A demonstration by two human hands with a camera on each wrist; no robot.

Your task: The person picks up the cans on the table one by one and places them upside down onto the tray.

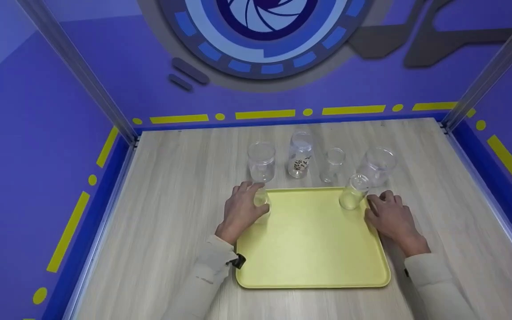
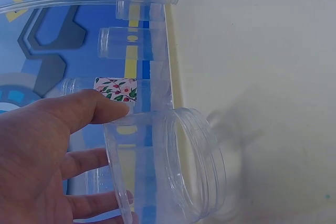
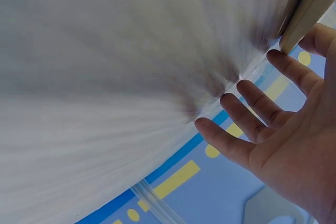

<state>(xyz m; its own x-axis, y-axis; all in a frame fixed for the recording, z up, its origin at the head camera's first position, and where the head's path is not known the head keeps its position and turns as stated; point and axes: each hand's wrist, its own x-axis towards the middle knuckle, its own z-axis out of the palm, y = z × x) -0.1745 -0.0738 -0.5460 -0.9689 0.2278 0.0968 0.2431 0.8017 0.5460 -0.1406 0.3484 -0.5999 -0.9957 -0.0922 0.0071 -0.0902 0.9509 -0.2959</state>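
Observation:
My left hand point(image 1: 242, 208) grips a clear jar point(image 2: 168, 166) over the far left corner of the yellow tray point(image 1: 314, 249). In the left wrist view the thumb lies along one side of this jar and the fingers reach round the other. At the tray's far right corner stands another clear jar point(image 1: 353, 193). Beside that corner, my right hand point(image 1: 391, 218) holds nothing; its fingers are spread and slightly bent, with the fingertips down by the table and the thumb and index finger close to the tray's edge point(image 3: 310, 11).
Behind the tray stand a wide clear jar point(image 1: 262, 162), a tall jar with a floral label point(image 1: 299, 155), a slim jar point(image 1: 334, 164) and another wide jar point(image 1: 378, 165). Blue panels point(image 1: 256, 102) enclose the wooden table point(image 1: 171, 200) at the back and sides.

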